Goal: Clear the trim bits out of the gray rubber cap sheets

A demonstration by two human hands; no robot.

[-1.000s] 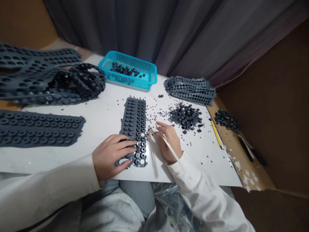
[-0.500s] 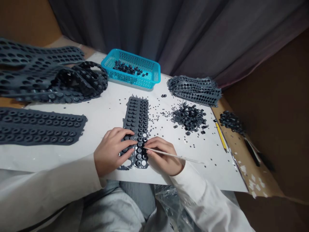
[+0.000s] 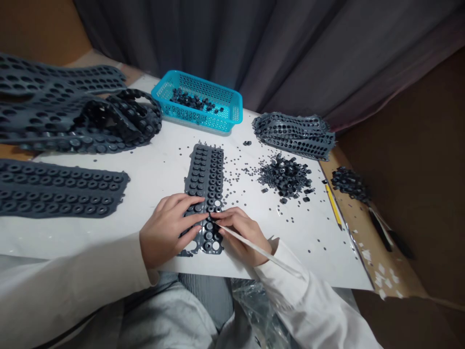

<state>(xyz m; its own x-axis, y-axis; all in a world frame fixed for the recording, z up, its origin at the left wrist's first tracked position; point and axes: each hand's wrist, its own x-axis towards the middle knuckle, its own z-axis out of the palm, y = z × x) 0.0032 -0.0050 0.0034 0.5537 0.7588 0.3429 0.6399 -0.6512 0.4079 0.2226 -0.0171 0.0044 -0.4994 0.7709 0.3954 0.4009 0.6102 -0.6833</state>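
A dark grey rubber sheet (image 3: pixel 208 167) with rows of round raised cups lies on the white table, with a few white holes near its close end. My left hand (image 3: pixel 169 225) rests on the sheet's left side, fingers spread, the forefinger reaching toward the right-hand rows. In my right hand (image 3: pixel 245 235), pinched between thumb and fingers, is a thin white stick (image 3: pixel 271 257). Its tip touches or nearly touches a cup close to my left fingertips; the exact contact is hidden.
A blue basket (image 3: pixel 232 123) with small black pieces stands at the back. Right of the sheet are a pile of black pieces (image 3: pixel 286 174), a folded perforated sheet (image 3: pixel 296 135) and a yellow pencil (image 3: pixel 333 206). More rubber sheets (image 3: pixel 58 189) lie at left. Tiny dark discs are scattered about.
The white stick's rear end has swung down toward my right sleeve, so it slopes more steeply. My left fingers have shifted slightly to the right over the cups.
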